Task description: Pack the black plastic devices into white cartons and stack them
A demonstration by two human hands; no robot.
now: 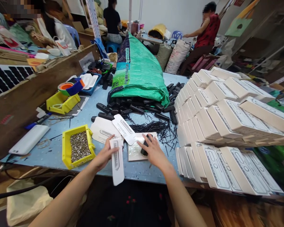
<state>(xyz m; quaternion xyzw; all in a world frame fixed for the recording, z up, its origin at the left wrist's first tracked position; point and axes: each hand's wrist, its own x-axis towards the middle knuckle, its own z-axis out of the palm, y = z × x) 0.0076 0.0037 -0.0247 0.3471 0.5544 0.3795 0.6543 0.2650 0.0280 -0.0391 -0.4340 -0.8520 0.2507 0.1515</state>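
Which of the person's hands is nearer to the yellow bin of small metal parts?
Left. The left hand, holding a white printed carton, is just right of the yellow bin; the right hand is farther right, at a black piece.

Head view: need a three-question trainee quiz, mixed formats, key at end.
1. Which hand holds a printed white card?
2. True or false: the yellow bin of small metal pieces stands left of the stacked printed boxes.
3. Fill in: the large sack behind the loose black parts is mostly ____.

Key: 1. The left hand. 2. True. 3. Green.
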